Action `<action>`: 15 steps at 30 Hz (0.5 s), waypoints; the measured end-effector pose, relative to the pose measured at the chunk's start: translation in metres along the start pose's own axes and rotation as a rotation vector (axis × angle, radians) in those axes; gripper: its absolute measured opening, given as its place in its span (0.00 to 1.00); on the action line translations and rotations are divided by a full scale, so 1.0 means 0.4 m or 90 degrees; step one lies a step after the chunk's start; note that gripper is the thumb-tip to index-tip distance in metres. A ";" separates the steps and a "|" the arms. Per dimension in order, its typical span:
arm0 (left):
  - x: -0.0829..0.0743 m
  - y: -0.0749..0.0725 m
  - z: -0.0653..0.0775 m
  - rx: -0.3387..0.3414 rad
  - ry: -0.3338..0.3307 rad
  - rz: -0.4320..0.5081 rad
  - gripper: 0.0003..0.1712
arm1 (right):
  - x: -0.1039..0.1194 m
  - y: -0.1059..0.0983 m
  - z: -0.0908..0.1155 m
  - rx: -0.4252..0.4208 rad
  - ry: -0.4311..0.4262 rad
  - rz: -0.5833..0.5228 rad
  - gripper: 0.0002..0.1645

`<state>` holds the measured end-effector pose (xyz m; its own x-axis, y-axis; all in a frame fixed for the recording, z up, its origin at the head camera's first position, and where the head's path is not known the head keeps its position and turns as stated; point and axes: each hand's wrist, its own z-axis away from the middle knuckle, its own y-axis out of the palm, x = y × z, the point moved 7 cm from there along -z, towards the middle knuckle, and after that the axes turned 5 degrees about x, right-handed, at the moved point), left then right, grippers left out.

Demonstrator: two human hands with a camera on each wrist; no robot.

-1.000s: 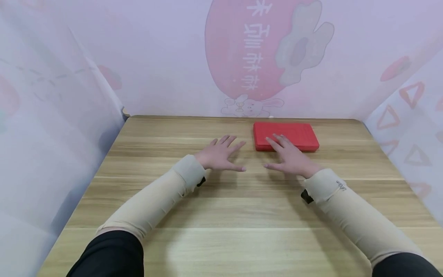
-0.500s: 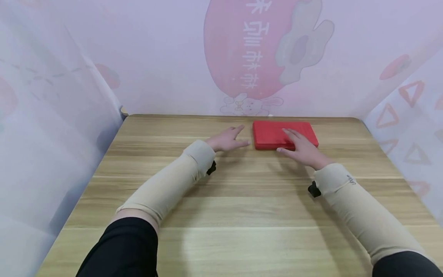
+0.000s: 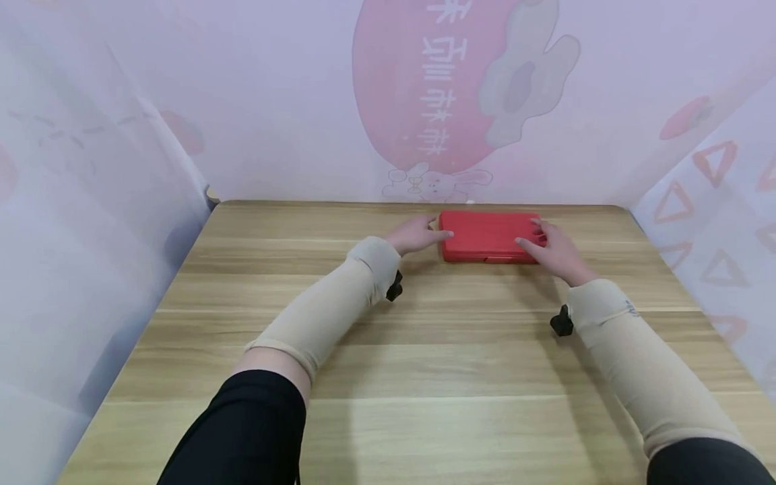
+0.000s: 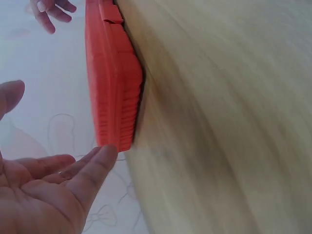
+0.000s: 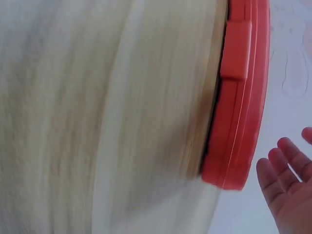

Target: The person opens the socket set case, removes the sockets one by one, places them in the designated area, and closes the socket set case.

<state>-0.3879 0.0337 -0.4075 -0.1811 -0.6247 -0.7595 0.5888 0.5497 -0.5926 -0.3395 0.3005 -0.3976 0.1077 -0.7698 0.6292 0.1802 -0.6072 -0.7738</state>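
Currently, the red case lies between left hand and right hand. Their fingers are apart, near its ends.

The red case looks like plastic to me, ribbed at one end; beneath it, wood-grained tabletop; behind it, matt, cloth-like backdrop.

- The box lies on the surface, near its back edge, right of the middle.
- The left hand has its fingers at the left end of the box.
- The right hand is at its right end.
- Behind the surface stands the back wall; the left wall and the right wall are beside it.
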 end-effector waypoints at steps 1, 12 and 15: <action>0.002 0.002 -0.006 -0.005 -0.004 0.019 0.46 | -0.011 -0.006 -0.001 -0.007 0.012 -0.009 0.45; 0.013 0.055 -0.074 -0.056 -0.056 0.108 0.40 | -0.105 -0.020 0.007 -0.041 0.144 -0.130 0.44; 0.017 0.057 -0.084 -0.087 -0.062 0.121 0.34 | -0.130 -0.007 0.004 -0.031 0.182 -0.187 0.44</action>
<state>-0.4021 0.0608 -0.4352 0.0032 -0.5497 -0.8353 0.4912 0.7285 -0.4775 -0.3440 0.3427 -0.4281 -0.2181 -0.5814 0.7838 0.1163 -0.8129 -0.5707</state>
